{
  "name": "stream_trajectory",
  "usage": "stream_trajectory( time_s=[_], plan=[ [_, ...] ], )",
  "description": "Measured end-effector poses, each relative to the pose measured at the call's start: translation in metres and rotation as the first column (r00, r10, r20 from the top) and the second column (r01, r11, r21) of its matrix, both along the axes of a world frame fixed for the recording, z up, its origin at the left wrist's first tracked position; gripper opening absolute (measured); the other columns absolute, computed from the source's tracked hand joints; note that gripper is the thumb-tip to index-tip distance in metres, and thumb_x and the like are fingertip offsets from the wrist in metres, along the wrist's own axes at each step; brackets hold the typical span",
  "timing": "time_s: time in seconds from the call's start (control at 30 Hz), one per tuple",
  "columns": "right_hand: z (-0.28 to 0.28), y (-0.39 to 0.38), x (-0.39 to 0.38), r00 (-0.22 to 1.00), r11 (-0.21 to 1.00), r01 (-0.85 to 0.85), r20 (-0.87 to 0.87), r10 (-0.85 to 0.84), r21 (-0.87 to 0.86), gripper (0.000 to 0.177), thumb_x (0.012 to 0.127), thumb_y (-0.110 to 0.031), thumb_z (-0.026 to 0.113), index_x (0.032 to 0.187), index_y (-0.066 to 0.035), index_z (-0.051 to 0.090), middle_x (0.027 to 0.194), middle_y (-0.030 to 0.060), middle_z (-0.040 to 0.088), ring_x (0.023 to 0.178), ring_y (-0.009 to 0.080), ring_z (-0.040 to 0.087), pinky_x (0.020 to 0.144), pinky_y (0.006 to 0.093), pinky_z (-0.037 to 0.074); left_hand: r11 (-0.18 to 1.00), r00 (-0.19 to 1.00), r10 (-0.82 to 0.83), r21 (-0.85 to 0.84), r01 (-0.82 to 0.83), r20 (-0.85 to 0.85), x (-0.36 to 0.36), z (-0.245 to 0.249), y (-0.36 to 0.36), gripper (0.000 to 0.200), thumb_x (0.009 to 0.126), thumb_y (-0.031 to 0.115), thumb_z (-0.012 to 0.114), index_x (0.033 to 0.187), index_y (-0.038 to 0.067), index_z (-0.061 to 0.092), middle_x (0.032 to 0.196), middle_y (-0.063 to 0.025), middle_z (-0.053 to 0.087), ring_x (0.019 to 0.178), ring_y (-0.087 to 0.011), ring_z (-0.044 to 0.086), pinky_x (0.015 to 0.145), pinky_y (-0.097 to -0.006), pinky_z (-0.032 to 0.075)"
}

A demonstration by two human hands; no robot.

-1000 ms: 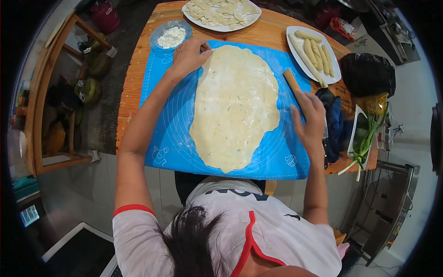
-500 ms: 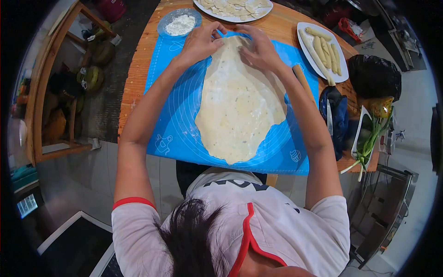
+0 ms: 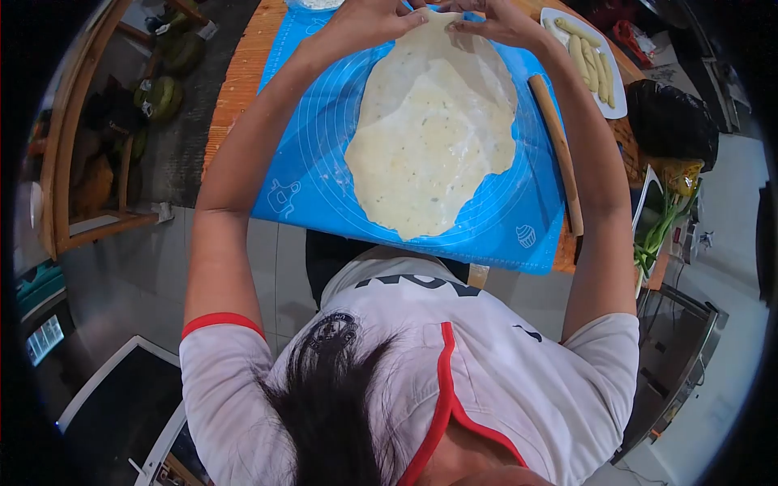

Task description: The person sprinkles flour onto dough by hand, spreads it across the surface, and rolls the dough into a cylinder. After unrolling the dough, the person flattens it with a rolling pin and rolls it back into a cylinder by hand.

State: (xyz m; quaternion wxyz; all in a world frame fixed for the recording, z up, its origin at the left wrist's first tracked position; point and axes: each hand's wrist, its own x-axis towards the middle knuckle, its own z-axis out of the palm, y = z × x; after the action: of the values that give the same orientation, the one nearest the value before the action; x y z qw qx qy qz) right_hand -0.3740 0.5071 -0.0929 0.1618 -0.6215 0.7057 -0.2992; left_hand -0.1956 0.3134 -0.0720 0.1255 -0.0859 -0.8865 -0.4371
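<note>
A thin, flour-dusted sheet of dough (image 3: 429,138) with small dark flecks lies on a blue baking mat (image 3: 316,154) printed with white circles. Its outline is uneven, narrowing toward the far end. There my left hand (image 3: 369,24) pinches the left part of the far edge between thumb and fingers. On the other side of that edge, my right hand (image 3: 506,23) has its fingers curled onto the dough. The top of the frame cuts off part of both hands. A wooden rolling pin (image 3: 556,150) lies right of the dough, beside my right forearm.
A white plate (image 3: 617,104) of dough rolls stands at the back right, near a black plastic bag (image 3: 673,121). Green onions (image 3: 655,235) lie at the table's right edge. At the far left, a bowl (image 3: 312,4) is partly visible on the wooden table (image 3: 231,105).
The camera view has shifted, so the mat and dough sit higher in the frame. Both hands have closed in on the dough's far edge. More of the rolling pin shows.
</note>
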Motion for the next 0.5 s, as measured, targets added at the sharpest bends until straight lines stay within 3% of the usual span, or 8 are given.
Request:
stream_trajectory(
  time_s=[0.1,0.23,0.33,0.37,0.47,0.5],
  plan=[
    [0.029,0.013,0.024,0.994,0.990,0.071,-0.093,-0.060,0.121,0.027,0.088,-0.024,0.073,0.105,-0.003,0.071,0.088,0.0119,0.071,0.079,0.0211,0.064,0.074,0.0392,0.051,0.996,0.998,-0.041,-0.087,0.036,-0.055,0.007,-0.001,-0.001,0.041,0.081,0.018,0.080,0.113,-0.002,0.066,0.100,-0.0141,0.070,0.084,-0.0196,0.069,0.073,-0.0321,0.055],
    [0.059,0.026,0.062,0.979,0.988,0.153,-0.133,-0.155,-0.027,0.026,0.088,-0.024,0.073,0.103,-0.003,0.069,0.082,0.0124,0.068,0.073,0.0204,0.060,0.069,0.0358,0.049,0.976,0.950,-0.171,-0.176,0.127,-0.261,-0.007,-0.017,0.004,0.047,0.077,0.023,0.086,0.113,-0.001,0.068,0.095,-0.0096,0.069,0.078,-0.0160,0.065,0.071,-0.0285,0.052],
    [0.086,0.033,0.077,0.977,0.985,0.175,-0.124,-0.174,-0.001,0.028,0.088,-0.026,0.074,0.104,-0.002,0.069,0.080,0.0113,0.067,0.073,0.0194,0.059,0.067,0.0335,0.047,0.963,0.962,-0.155,0.250,0.097,0.226,0.000,0.009,0.010,0.041,0.077,0.024,0.087,0.107,0.001,0.071,0.088,-0.0032,0.067,0.076,-0.0106,0.059,0.068,-0.0255,0.048],
    [0.096,0.035,0.082,0.980,0.983,0.183,-0.079,-0.181,0.021,0.030,0.088,-0.026,0.075,0.104,-0.002,0.069,0.080,0.0107,0.067,0.073,0.0190,0.059,0.067,0.0330,0.047,0.951,0.965,-0.189,0.280,0.134,0.180,0.001,0.012,0.010,0.034,0.077,0.025,0.087,0.098,0.004,0.070,0.081,0.0028,0.062,0.074,-0.0065,0.055,0.063,-0.0239,0.043],
    [0.094,0.043,0.080,0.971,0.982,0.179,0.150,-0.185,0.055,0.034,0.088,-0.029,0.077,0.108,-0.002,0.068,0.086,0.0096,0.069,0.075,0.0192,0.059,0.068,0.0336,0.047,0.976,0.972,-0.175,0.154,0.151,0.158,0.009,0.027,0.009,0.028,0.078,0.023,0.087,0.088,0.007,0.067,0.078,0.0033,0.062,0.070,-0.0054,0.053,0.060,-0.0232,0.041],
    [0.087,0.046,0.075,0.954,0.983,0.171,0.240,-0.180,0.058,0.036,0.088,-0.030,0.077,0.110,-0.003,0.068,0.088,0.0094,0.070,0.076,0.0195,0.060,0.069,0.0342,0.048,0.963,0.965,-0.213,0.198,0.182,0.152,0.010,0.028,0.009,0.027,0.079,0.023,0.086,0.086,0.007,0.066,0.077,0.0037,0.061,0.069,-0.0049,0.053,0.059,-0.0229,0.040]
  ],
)
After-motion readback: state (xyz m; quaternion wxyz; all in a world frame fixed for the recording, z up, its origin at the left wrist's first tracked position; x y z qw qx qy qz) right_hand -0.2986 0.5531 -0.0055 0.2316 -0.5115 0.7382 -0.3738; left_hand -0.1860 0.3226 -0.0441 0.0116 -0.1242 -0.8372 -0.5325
